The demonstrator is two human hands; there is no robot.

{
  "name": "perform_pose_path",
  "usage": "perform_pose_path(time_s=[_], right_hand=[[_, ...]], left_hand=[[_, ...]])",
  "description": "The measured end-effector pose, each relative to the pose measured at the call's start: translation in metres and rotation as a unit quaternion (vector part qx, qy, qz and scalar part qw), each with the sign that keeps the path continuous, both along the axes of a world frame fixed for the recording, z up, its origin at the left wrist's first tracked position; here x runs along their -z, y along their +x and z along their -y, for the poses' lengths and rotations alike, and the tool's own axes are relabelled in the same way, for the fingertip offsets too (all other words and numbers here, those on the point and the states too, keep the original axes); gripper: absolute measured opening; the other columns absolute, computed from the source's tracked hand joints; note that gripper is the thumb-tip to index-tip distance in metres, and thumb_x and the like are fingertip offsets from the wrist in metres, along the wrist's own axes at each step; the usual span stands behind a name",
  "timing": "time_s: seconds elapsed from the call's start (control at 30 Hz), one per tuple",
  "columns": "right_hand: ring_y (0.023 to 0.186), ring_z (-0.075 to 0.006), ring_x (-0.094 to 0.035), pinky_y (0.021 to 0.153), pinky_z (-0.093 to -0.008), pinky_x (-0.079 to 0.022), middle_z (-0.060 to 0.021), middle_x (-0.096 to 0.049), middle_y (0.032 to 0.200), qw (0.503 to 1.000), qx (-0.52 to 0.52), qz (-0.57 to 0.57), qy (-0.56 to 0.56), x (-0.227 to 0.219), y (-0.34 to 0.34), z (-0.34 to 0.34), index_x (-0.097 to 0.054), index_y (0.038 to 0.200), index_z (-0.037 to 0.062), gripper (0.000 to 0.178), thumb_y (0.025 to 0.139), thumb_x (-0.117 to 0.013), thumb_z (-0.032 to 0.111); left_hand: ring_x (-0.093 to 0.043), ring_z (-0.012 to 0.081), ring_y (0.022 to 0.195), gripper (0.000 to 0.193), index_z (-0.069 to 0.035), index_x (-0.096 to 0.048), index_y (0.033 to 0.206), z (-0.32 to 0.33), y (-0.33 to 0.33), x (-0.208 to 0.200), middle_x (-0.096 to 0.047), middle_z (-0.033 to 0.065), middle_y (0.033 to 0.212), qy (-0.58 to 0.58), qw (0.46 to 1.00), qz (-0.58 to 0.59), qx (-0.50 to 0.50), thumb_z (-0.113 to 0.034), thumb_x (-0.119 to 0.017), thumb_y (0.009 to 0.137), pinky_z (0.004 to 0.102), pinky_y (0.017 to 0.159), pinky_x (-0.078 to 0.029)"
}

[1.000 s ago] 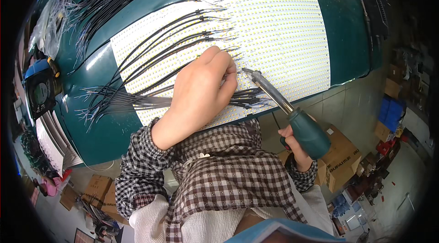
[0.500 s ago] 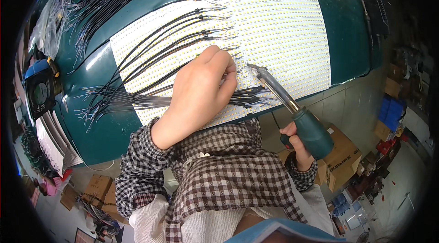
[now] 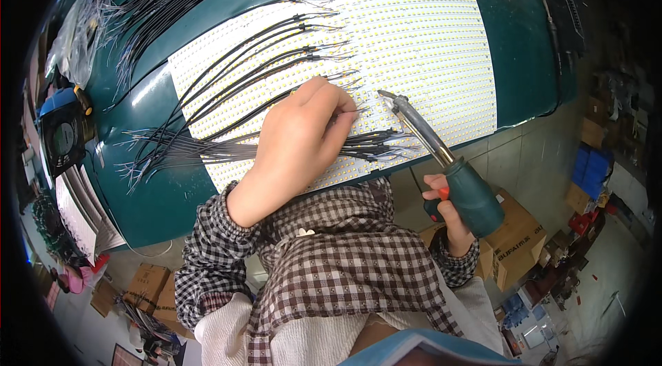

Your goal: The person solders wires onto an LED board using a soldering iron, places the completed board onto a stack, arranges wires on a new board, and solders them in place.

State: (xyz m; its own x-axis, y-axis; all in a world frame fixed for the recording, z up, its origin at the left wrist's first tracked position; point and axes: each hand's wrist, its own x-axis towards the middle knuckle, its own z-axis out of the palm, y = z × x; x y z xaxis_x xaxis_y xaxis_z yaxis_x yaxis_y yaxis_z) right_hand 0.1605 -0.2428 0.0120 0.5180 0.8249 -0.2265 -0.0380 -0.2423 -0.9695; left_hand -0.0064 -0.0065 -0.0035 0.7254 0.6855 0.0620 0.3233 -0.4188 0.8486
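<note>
While a green table [image 3: 162, 209] is filling the middle ground, cardboard boxes [image 3: 517, 245] are standing on the floor at near right, and the dark rim is cutting off the room's sides. A white LED panel [image 3: 427, 56] is lying on the table, reaching its near edge. The left hand [image 3: 296, 128] is pinching a black cable [image 3: 267, 105], its fingers hiding most of it. The right hand [image 3: 455, 228], partly covered, is gripping a soldering iron [image 3: 458, 176]; whether its tip is touching the panel, I cannot tell. Green tabletop is stretching beyond the panel's right edge.
</note>
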Motion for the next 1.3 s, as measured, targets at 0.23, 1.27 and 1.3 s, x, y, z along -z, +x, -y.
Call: perform_pose_path(time_s=[0.23, 1.27, 1.3], right_hand=[[0.094, -0.0272, -0.072, 0.079, -0.0336, -0.062, -0.0214, -0.071, 0.102, 1.000, 0.011, 0.014, -0.002, -0.004, 0.001, 0.002, -0.052, 0.130, -0.0121, 0.059, 0.079, -0.079, -0.001], [0.081, -0.0169, -0.073, 0.078, -0.0299, -0.058, -0.0086, -0.074, 0.086, 0.992, -0.044, 0.107, -0.046, 0.008, 0.001, 0.007, -0.056, 0.127, -0.0112, 0.060, 0.074, -0.080, 0.000], [0.081, -0.0172, -0.073, 0.079, -0.0299, -0.058, -0.0086, -0.074, 0.086, 0.993, -0.039, 0.097, -0.048, 0.008, 0.000, 0.007, -0.056, 0.127, -0.0112, 0.060, 0.074, -0.081, 0.001]], left_hand=[[-0.058, 0.0167, 0.059, 0.012, -0.002, -0.060, 0.086, 0.006, 0.010, 0.003, -0.058, 0.0069, 0.080, 0.070, 0.995, -0.040, -0.054, -0.002, -0.071, 0.083, 0.0284, 0.054, -0.047], [-0.058, 0.0148, 0.057, 0.012, -0.003, -0.058, 0.083, 0.006, 0.010, 0.008, -0.058, 0.0052, 0.078, 0.058, 0.997, -0.019, -0.049, 0.000, -0.069, 0.079, 0.0273, 0.052, -0.046], [-0.058, 0.0149, 0.057, 0.012, -0.003, -0.058, 0.083, 0.006, 0.010, 0.008, -0.058, 0.0052, 0.078, 0.058, 0.997, -0.020, -0.049, 0.000, -0.069, 0.079, 0.0273, 0.052, -0.046]])
